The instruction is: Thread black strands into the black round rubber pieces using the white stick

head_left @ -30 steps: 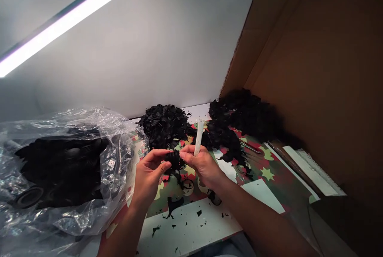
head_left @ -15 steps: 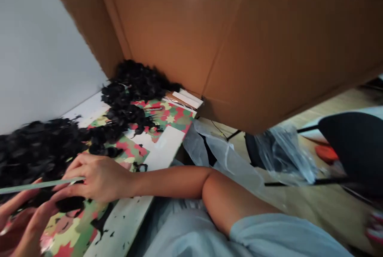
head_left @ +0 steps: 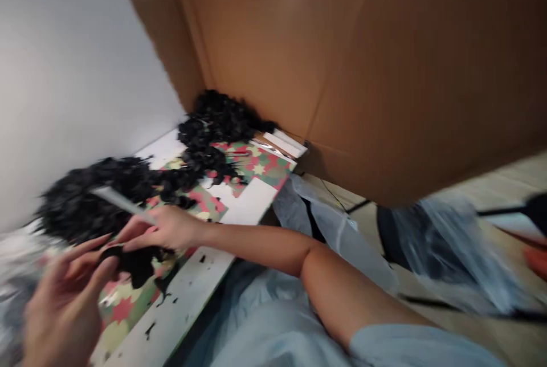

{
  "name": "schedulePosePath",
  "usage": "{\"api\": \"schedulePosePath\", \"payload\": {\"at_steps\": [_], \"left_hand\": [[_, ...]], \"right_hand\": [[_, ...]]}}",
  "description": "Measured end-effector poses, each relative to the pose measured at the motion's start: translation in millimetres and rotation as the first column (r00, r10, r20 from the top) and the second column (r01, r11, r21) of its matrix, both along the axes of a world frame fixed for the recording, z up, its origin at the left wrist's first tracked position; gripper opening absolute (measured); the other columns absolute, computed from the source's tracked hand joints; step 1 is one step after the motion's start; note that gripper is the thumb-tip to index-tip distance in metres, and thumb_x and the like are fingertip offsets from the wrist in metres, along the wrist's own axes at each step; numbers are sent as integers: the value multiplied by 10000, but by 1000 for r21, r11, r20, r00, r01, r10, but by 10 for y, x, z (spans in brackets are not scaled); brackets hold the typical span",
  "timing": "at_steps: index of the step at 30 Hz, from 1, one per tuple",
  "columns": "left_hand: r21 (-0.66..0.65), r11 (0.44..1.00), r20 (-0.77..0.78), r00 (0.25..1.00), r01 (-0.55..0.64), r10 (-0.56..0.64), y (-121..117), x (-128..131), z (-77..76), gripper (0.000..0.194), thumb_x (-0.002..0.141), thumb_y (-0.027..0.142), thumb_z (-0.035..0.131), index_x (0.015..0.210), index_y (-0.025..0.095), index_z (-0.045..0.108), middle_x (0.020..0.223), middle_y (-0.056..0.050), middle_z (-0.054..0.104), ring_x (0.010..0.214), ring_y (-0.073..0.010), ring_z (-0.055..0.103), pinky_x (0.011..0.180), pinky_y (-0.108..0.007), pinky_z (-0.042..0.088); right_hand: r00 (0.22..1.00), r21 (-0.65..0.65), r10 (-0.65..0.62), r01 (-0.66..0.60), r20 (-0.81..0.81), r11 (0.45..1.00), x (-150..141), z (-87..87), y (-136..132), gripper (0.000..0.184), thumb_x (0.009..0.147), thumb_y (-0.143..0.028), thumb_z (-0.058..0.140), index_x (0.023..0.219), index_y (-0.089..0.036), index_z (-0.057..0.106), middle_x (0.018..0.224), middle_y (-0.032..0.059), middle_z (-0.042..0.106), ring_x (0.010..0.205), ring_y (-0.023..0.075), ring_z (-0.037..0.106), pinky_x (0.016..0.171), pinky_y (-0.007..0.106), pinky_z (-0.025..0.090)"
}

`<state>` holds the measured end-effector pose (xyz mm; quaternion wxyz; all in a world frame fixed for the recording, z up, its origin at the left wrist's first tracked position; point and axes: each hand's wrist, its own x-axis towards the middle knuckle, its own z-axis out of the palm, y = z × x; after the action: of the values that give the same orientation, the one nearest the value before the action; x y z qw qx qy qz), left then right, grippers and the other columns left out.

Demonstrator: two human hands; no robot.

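At the lower left, my left hand [head_left: 68,301] pinches the edge of a thin, soft black piece [head_left: 139,267] between thumb and fingers. My right hand [head_left: 177,227] is closed beside it, its fingertips at the same black piece. A pale, narrow, flat stick-like tool [head_left: 122,202] juts up and left from the right hand; its working end is hidden. Behind the hands lies a large heap of black scraps [head_left: 92,196]. Below them is a patterned sheet in green, red and yellow [head_left: 122,310].
A second black heap [head_left: 220,119] sits in the corner against a tall cardboard panel [head_left: 277,53]. White strips [head_left: 284,143] lie by the table's far end. Small black bits dot the white table edge [head_left: 188,287]. Clear plastic bags [head_left: 342,236] are at the right, below table height.
The view has shifted left, so the scene sits further right. The pale tool has swung from nearly level to slanting up and left. More of my left hand shows.
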<state>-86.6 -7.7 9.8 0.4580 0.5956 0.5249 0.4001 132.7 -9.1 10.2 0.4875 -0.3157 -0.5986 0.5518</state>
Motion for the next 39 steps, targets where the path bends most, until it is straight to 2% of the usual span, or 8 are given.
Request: {"api": "schedulePosePath", "payload": {"at_steps": [4,7,12,16,21,29,33,39], "left_hand": [[8,1000,162,987,3,-5,-88,328,196,390,714,424,833,1035,216,763,810,0,741,680,-140,620,588,-221,517],[9,997,240,968,71,-71,-92,431,262,558,690,319,861,1214,211,700,1070,-57,747,868,-191,669,717,-255,553],[83,997,186,983,-4,-12,-36,453,304,374,785,332,775,1131,202,718,1020,-63,714,806,-175,659,670,-254,530],[133,989,163,986,-56,34,68,414,249,322,780,326,777,1074,206,725,1051,-66,704,954,-221,661,802,-296,528],[69,997,271,962,-39,19,126,377,95,312,821,391,743,1053,185,711,970,-52,717,932,-217,648,813,-289,494],[4,1000,354,935,28,-28,129,311,-55,345,908,430,632,1151,197,708,1080,-72,729,1002,-227,628,866,-291,465],[17,995,272,957,95,-96,128,326,-26,371,930,422,593,1229,220,678,1221,-79,705,1136,-256,615,959,-334,453],[142,989,-105,994,50,-36,115,389,51,226,914,281,595,1089,215,720,1072,-59,737,957,-230,642,870,-333,446]], "right_hand": [[1000,-48,-22,23,16,999,53,63,178,94,769,-147,783,794,-167,695,728,-31,664,704,124,611,714,231,471],[998,-29,-50,51,41,998,92,110,353,130,826,-296,739,811,-174,697,748,-8,669,700,140,604,686,248,471],[976,142,7,-38,216,989,141,163,509,388,907,-551,603,871,-174,693,811,17,673,755,164,604,711,267,459],[937,148,14,-70,348,987,100,178,494,367,726,-486,824,898,-190,692,802,-22,668,682,136,555,602,224,404],[918,141,21,-83,395,987,34,194,454,171,829,-339,745,784,-186,683,683,-43,622,606,113,517,572,215,362],[923,-41,129,-123,362,992,71,161,531,177,826,-332,708,809,-158,684,667,-31,606,580,115,491,564,233,348],[807,234,-28,-138,590,963,70,230,469,169,953,-244,566,819,-184,650,684,-26,617,649,135,521,623,246,347],[493,514,-314,-344,811,786,-2,213,357,126,970,-130,519,1029,-155,627,900,56,696,728,186,559,809,338,362]]}}
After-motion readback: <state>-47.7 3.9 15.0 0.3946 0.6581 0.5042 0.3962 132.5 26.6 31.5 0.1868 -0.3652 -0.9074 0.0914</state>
